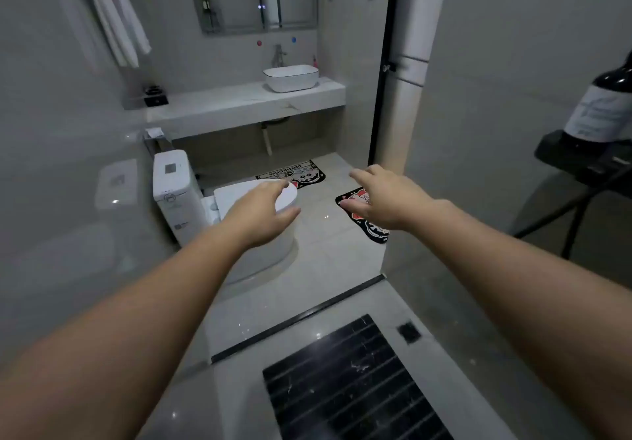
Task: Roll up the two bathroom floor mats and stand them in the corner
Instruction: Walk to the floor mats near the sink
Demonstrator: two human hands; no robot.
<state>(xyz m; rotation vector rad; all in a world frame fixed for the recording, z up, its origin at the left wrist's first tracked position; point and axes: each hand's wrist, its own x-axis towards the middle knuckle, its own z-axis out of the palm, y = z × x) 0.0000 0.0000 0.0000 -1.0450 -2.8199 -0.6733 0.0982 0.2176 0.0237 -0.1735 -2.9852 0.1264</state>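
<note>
Two black printed floor mats lie flat on the pale tiled floor. The far mat (302, 173) sits under the vanity counter, partly behind the toilet lid. The near mat (371, 227) lies by the door frame, and my right hand (386, 196) covers much of it in the picture. My left hand (265, 214) hangs in the air over the toilet, fingers spread and empty. My right hand is also open and empty. Both hands are high above the floor, touching neither mat.
A white toilet (191, 200) stands at the left. A counter (246, 101) with a basin (290, 77) runs along the back wall. A dark slatted floor grate (345, 385) lies close below me. A black shelf with a dark bottle (602, 108) juts out at the right.
</note>
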